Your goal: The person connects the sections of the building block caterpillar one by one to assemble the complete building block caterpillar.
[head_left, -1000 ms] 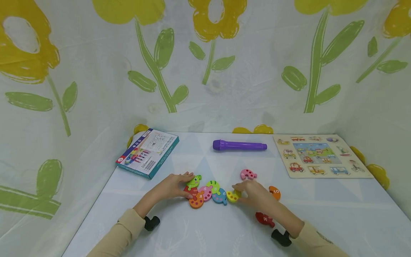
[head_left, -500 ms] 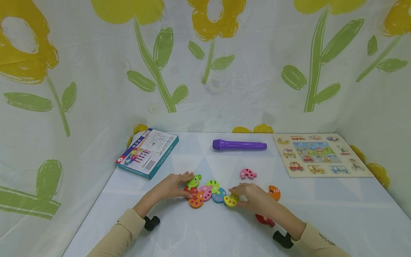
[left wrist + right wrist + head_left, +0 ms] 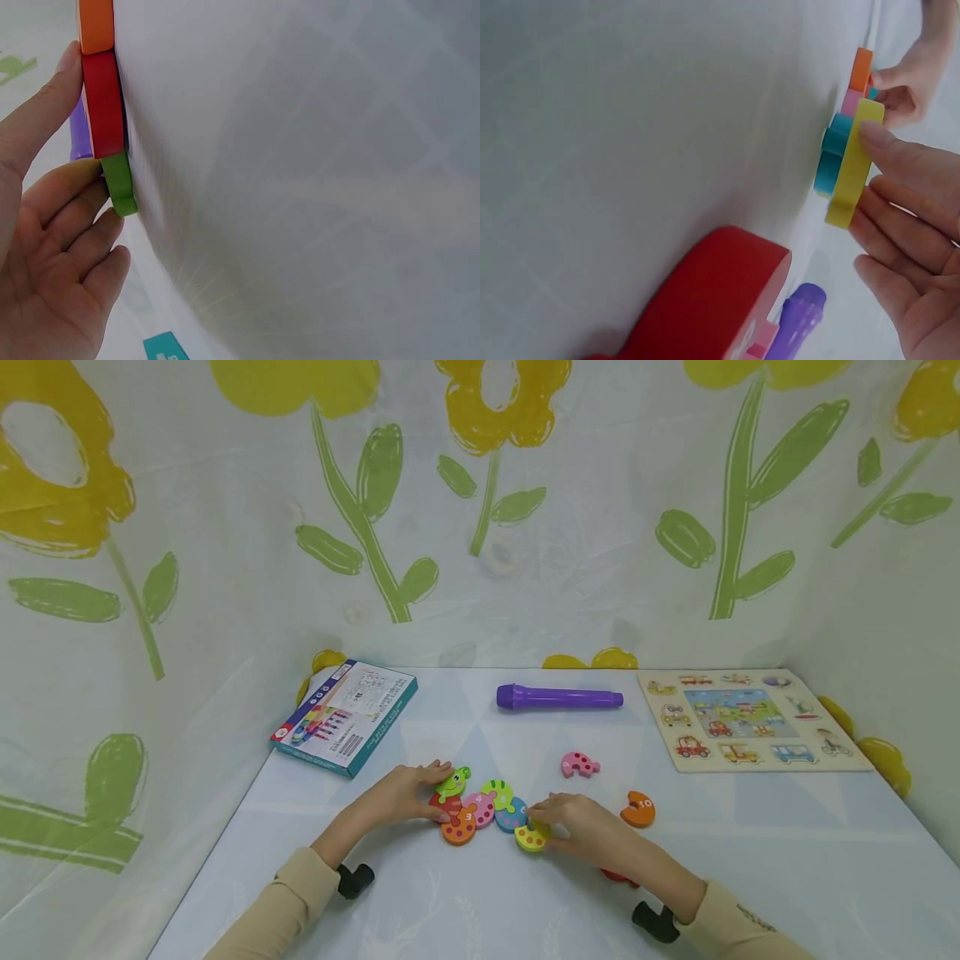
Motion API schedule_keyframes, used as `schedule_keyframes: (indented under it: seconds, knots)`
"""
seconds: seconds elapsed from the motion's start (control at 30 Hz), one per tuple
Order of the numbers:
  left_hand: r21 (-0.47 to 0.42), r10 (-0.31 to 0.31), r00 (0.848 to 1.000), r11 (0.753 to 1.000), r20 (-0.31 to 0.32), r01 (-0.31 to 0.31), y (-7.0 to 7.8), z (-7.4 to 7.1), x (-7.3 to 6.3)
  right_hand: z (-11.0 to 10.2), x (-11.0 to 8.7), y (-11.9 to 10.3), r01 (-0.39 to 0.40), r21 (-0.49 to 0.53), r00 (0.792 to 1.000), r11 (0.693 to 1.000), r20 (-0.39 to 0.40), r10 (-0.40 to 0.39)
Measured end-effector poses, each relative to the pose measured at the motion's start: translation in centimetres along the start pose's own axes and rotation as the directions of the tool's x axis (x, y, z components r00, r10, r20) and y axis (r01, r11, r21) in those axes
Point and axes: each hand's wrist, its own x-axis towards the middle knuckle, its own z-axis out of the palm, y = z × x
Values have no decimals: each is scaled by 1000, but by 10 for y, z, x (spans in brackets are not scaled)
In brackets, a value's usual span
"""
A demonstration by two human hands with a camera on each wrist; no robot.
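Observation:
A wooden caterpillar number puzzle lies in a curved row in the head view: smiling green head piece [image 3: 454, 786], red piece [image 3: 442, 804], orange piece [image 3: 459, 830], pink piece [image 3: 480, 810], light-green piece [image 3: 498, 793] and blue piece [image 3: 512, 816]. My left hand [image 3: 397, 795] holds its left end, thumb at the red piece [image 3: 103, 105], fingertips at the green head piece [image 3: 120, 184]. Between thumb and fingers my right hand [image 3: 588, 824] pinches a yellow dotted piece [image 3: 532, 839]. In the right wrist view the yellow piece [image 3: 850, 176] overlaps the blue piece [image 3: 831, 166], raised above it.
Loose around the right hand lie a pink piece [image 3: 579, 765], an orange piece [image 3: 639, 810] and a red piece [image 3: 619, 877] partly hidden by the forearm. Farther back are a boxed toy [image 3: 345, 717], a purple toy microphone [image 3: 558, 697] and a wooden picture puzzle board [image 3: 750, 722].
My right hand has moved left with the yellow piece, bringing it to the blue piece's lower right edge. The left hand stays where it was.

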Motion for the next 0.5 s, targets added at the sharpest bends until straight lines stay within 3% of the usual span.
schedule_keyframes:
  seconds: [0.5]
  knots:
    - [-12,-4,1000,1000,-2,4,0,0,1,2,5,-4,36,-51,999,998,-2,-36]
